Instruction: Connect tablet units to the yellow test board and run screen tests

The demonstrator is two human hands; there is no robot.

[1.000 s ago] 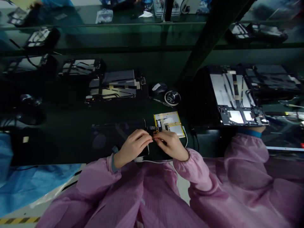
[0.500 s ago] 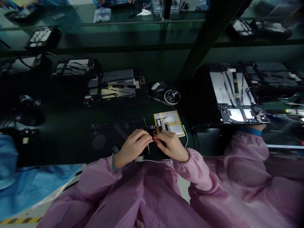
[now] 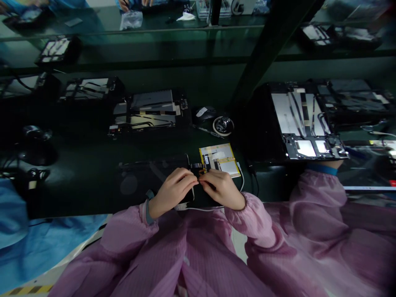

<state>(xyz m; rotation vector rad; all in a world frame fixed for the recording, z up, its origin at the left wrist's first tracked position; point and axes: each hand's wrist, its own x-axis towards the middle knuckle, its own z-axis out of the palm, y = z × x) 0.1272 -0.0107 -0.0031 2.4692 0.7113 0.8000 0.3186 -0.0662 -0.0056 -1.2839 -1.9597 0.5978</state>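
By the near left corner of the yellow-edged panel (image 3: 229, 166), pinching with left hand (image 3: 175, 189) and right hand (image 3: 221, 188), close together; cannot tell on what.

We see a pen (image 3: 205, 130) lying just in front of a dark, mouse-shaped object (image 3: 206, 114), with a pale ring (image 3: 214, 125) beside it. We find an opened device (image 3: 154, 119) to the left and another opened device (image 3: 283, 113) to the right. Farther back, we spot a plastic bag (image 3: 131, 20) near a white tissue (image 3: 186, 16).
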